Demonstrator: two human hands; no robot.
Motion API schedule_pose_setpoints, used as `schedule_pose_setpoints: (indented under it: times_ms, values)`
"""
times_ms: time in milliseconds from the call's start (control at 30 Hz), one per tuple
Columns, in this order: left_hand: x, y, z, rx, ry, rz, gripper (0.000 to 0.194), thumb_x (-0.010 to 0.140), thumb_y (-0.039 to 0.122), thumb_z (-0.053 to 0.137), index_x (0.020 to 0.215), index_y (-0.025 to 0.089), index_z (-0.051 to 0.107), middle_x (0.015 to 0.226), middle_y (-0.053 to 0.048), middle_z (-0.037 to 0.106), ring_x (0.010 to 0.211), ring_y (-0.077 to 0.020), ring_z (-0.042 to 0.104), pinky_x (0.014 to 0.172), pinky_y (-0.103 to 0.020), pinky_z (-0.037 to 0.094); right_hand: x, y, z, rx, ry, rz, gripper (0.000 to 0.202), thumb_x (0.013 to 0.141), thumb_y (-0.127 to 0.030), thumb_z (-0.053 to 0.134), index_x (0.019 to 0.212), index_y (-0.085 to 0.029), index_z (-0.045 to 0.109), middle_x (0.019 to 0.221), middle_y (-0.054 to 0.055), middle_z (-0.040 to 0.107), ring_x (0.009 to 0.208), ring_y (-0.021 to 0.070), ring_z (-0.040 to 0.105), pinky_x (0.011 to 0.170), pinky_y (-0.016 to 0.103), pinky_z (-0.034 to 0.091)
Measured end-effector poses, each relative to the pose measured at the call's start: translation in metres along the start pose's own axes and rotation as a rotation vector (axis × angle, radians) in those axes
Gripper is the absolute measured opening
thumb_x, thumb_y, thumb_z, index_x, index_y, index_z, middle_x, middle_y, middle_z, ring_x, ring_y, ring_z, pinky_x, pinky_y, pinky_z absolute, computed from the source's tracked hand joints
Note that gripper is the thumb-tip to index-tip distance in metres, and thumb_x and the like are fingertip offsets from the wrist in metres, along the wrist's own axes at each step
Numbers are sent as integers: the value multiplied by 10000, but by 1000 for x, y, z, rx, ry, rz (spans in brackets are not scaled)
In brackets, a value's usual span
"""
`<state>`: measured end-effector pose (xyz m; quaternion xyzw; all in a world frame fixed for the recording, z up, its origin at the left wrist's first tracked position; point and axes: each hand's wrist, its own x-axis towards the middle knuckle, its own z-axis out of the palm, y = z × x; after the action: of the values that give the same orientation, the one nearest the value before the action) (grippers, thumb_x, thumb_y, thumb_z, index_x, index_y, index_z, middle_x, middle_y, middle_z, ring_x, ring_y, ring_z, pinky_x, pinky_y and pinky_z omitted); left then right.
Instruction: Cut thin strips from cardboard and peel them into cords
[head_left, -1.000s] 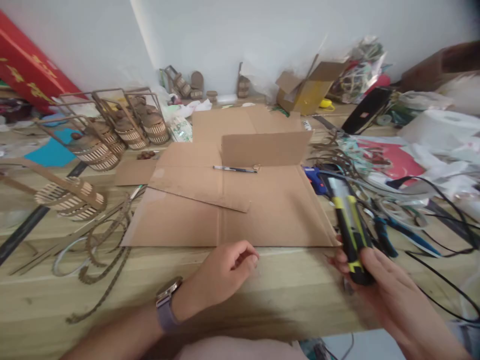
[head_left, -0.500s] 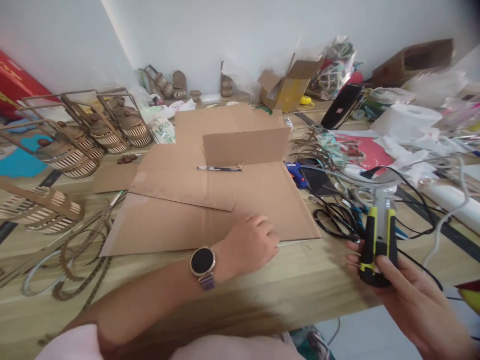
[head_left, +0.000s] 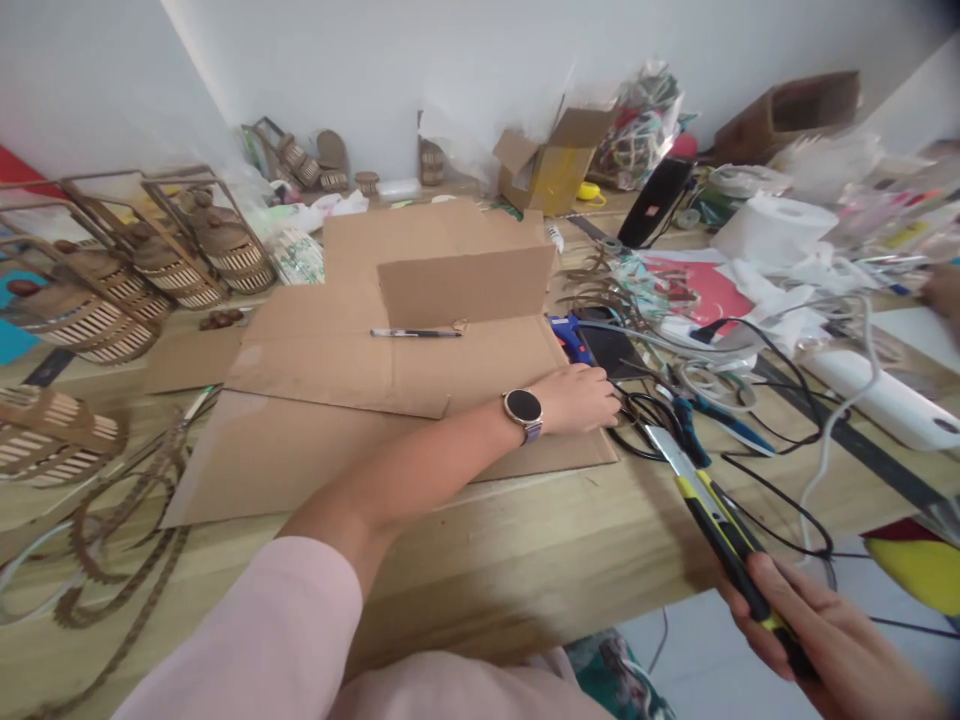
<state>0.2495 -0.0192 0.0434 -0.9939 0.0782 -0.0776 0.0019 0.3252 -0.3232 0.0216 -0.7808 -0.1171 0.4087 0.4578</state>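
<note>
Cardboard [head_left: 300, 450] is spread open, flap [head_left: 465, 285] raised, right hand [head_left: 832, 625] grips knife [head_left: 720, 530] off it; left hand's [head_left: 579, 400] at the edge, can't tell its grip.

Left hand [head_left: 581, 399] now farther right across cardboard [head_left: 300, 445]

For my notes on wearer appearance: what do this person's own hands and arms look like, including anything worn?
Both are bare, with no gloves. The left hand has a round, black-faced watch with a gold-toned rim and purple strap at its wrist; a pale pink fabric sleeve ends near the elbow. The right hand shows no watch or sleeve.
</note>
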Motion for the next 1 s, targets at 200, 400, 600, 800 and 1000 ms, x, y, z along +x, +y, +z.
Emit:
schedule_pose_setpoints:
  times_ms: [200,400,600,800,1000]
  values:
    - [-4,6,13,-8,15,11,407,1074,363,432,1010,144,769,1062,-118,732,1083,-258,616,887,-363,476,-2,9,-17,-126,109,74,1010,513,-751,795,1355,-253,546,439,-77,511,322,124,348,380,274,322]
    - [-12,13,19,-33,23,-12,363,1063,345,468,978,145,759,1019,-121,717,1054,-259,619,868,-381,498,16,23,-36,-478,117,-215,788,602,-695,760,1265,-281,657,654,15,727,587,273,700,497,370,578]
    - [-16,17,23,-37,40,-21,340,1069,299,443,966,141,726,1021,-120,701,1048,-252,614,876,-384,498,25,9,-33,-734,146,-649,563,726,-680,668,1102,-270,758,1129,87,785,1059,337,738,913,467,620]
    - [-16,16,26,-38,48,-7,330,1064,269,434,933,142,710,992,-117,691,1024,-249,613,857,-382,495,29,-7,-29,-853,97,-814,531,835,-649,590,1130,-242,760,1108,114,781,1002,312,753,885,465,635]
    - [-15,16,25,-43,48,-22,361,1072,276,410,928,132,709,978,-117,689,999,-243,611,856,-379,493,36,-9,-33,-940,33,-934,503,885,-618,573,1181,-252,747,1162,105,772,1031,289,745,896,423,632]
